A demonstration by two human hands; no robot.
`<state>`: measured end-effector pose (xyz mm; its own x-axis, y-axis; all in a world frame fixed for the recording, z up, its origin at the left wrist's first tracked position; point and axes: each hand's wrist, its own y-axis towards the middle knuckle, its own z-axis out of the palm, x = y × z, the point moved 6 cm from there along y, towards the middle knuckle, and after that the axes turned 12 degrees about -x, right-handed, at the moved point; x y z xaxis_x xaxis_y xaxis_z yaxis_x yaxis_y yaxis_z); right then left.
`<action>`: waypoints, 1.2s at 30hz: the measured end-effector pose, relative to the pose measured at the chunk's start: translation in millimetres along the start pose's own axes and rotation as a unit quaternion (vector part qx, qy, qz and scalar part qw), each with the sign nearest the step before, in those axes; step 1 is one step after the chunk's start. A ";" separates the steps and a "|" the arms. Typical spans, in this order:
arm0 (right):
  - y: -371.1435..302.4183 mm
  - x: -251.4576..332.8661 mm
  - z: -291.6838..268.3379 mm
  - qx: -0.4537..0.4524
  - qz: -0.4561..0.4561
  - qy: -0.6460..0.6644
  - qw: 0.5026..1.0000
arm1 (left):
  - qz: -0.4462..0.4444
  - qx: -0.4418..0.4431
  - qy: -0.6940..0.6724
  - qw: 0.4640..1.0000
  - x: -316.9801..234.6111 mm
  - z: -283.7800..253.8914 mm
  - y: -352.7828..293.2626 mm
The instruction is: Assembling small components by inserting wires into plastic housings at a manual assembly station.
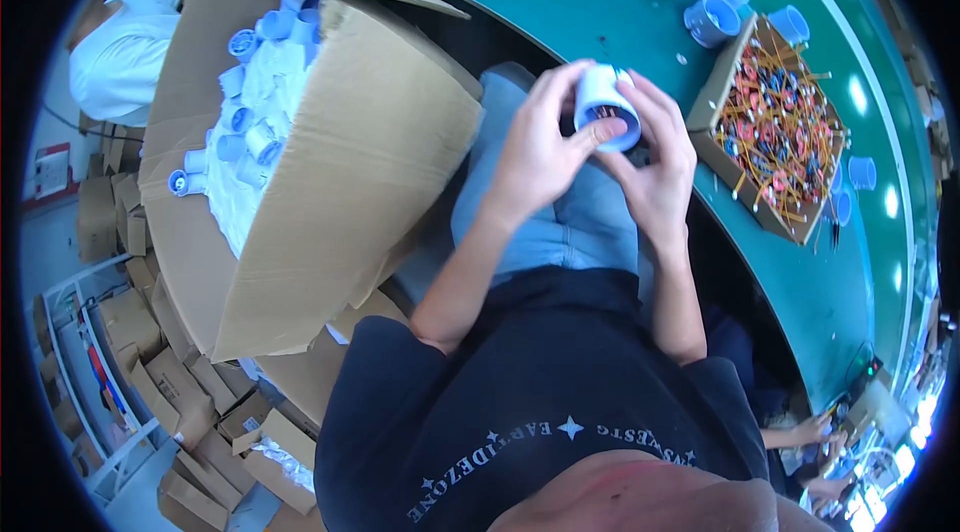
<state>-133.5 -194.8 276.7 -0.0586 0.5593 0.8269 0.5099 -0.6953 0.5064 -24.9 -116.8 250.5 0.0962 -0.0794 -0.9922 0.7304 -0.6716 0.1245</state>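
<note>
Both hands, the left hand (540,147) and right hand (655,157), held a small blue cup (606,107) above the lap, near the green surface (600,2). A steady grip with gentle fingers would work best.

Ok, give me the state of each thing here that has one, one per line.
Pale blue plastic cup: held in both hands, mouth toward the camera.
Left hand: gripping the cup.
Right hand: gripping the cup.
Big brown cardboard box: flaps open, full of pale blue parts.
Small cardboard tray: open, heaped with orange wired parts.
</note>
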 end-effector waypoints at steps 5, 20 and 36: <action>6.0 -2.9 0.8 -0.009 0.037 0.024 0.999 | 0.006 0.027 0.035 0.999 -9.5 -2.9 7.0; -8.3 6.5 -10.6 -0.043 -0.088 -0.057 0.994 | -0.031 0.020 -0.025 0.999 -12.7 11.5 10.4; 3.9 6.3 -5.9 -0.054 0.046 -0.027 0.997 | 0.163 0.017 0.044 0.986 -25.6 -4.5 44.7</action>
<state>-136.9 -196.6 285.3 0.0328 0.5119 0.8584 0.4153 -0.7882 0.4542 8.3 -141.5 281.5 0.3804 -0.2319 -0.8953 0.6276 -0.6462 0.4341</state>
